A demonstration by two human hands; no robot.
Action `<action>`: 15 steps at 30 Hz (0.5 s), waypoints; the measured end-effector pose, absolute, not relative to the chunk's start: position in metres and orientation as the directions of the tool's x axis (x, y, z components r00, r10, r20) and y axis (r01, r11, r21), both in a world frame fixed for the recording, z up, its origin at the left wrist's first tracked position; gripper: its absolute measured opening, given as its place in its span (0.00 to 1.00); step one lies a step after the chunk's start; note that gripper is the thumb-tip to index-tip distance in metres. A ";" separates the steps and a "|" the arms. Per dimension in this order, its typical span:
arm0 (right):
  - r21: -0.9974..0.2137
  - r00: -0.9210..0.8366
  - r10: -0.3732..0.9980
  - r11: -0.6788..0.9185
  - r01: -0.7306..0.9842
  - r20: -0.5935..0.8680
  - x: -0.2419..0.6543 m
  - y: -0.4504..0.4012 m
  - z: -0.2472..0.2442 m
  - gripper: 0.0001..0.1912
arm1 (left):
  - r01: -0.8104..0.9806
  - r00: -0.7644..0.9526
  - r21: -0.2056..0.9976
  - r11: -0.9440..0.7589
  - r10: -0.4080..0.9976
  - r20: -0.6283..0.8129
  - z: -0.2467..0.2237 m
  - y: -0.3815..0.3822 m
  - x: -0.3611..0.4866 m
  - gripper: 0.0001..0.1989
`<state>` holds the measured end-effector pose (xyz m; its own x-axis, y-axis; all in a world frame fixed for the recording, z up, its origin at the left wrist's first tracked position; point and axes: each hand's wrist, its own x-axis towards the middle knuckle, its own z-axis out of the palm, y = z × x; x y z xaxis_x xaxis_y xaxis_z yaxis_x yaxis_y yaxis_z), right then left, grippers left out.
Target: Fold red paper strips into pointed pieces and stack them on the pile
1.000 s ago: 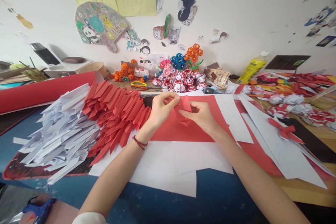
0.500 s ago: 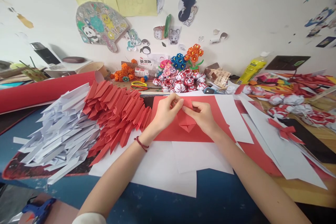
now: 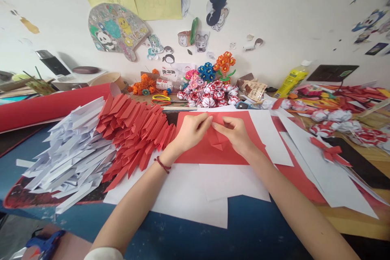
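A small folded piece of red paper (image 3: pixel 218 139) is pinched between my two hands, its pointed lower end showing below the fingers. My left hand (image 3: pixel 193 131) has thumb and fingers closed on its left edge. My right hand (image 3: pixel 236 132) grips it from the right, thumb almost meeting the left thumb. Under both hands lies a flat red sheet (image 3: pixel 195 156), so red stands against red and the folded edges are hard to make out. White sheets (image 3: pixel 195 195) lie beneath that one, toward me.
On the left are heaps of folded white strips (image 3: pixel 76 158) and folded red strips (image 3: pixel 134 130), with a red roll (image 3: pixel 55 103) behind. Red-and-white paper flowers (image 3: pixel 210 95), scissors (image 3: pixel 163 99) and a yellow bottle (image 3: pixel 292 79) stand at the back. A red paper bow (image 3: pixel 330 150) lies right.
The folded paper has tipped slightly, and its lower point sits a little higher than before. Both hands keep nearly the same place, with a small shift of the fingers.
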<state>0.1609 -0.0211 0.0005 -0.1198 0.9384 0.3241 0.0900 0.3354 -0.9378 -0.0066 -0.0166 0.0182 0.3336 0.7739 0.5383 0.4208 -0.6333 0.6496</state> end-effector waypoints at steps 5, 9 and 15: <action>-0.977 -0.257 0.943 0.205 -0.054 0.212 0.161 -0.023 0.007 0.13 | 0.446 0.242 0.668 -0.595 0.799 0.550 0.016 -0.012 -0.008 0.22; -0.997 -0.336 0.939 0.059 -0.042 0.070 0.161 -0.022 0.006 0.19 | 0.422 0.156 0.722 -0.548 0.829 0.538 0.015 -0.008 -0.009 0.17; -0.993 -0.127 0.987 0.088 -0.078 0.098 0.168 -0.013 -0.002 0.16 | 0.295 0.141 0.806 -0.513 0.858 0.494 0.012 -0.002 -0.011 0.09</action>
<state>0.1683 -0.0131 -0.0021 -0.1266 0.9871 0.0976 -0.0785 0.0882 -0.9930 -0.0113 -0.0020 0.0121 0.1409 0.8580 0.4940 0.2945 -0.5127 0.8065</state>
